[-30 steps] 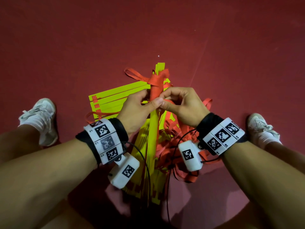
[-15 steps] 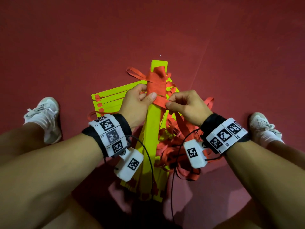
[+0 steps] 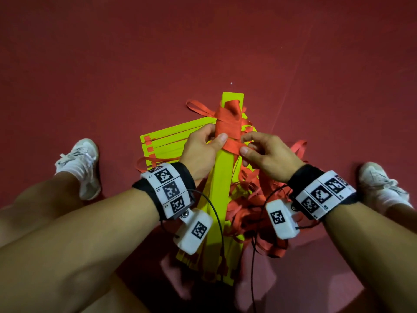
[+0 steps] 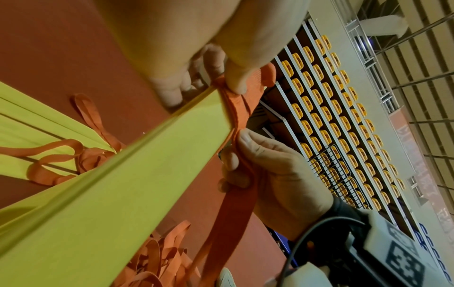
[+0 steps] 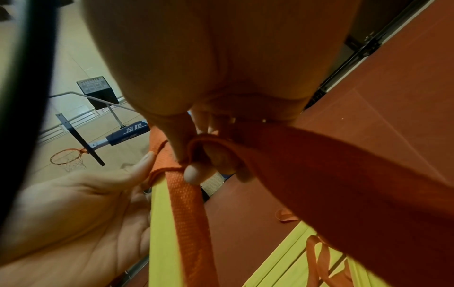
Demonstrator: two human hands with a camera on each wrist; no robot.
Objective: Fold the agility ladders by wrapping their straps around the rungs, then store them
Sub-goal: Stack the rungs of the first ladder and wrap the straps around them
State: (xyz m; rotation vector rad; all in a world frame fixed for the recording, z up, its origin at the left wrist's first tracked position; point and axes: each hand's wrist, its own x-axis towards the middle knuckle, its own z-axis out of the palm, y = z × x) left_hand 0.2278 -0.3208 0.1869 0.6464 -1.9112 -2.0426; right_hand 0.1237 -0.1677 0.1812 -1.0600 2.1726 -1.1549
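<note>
Several turns of strap (image 3: 226, 126) already bind the rungs (image 3: 222, 175) beyond both hands' fingers (image 3: 222, 137); right hand (image 3: 268, 154) pinches the next turn, left hand (image 3: 200, 152) clamps the bundle; loose strap remains, storing undone.

I see bright yellow-green rungs (image 3: 222, 177) banded by an orange-red strap (image 3: 228, 129), over a deep red floor (image 3: 112, 64). My wristbands (image 3: 168, 190) show black-and-white square codes on white blocks over black cuffs. White shoes (image 3: 79, 163), white socks. Yellow seats (image 4: 331, 108) line the grey stands.
</note>
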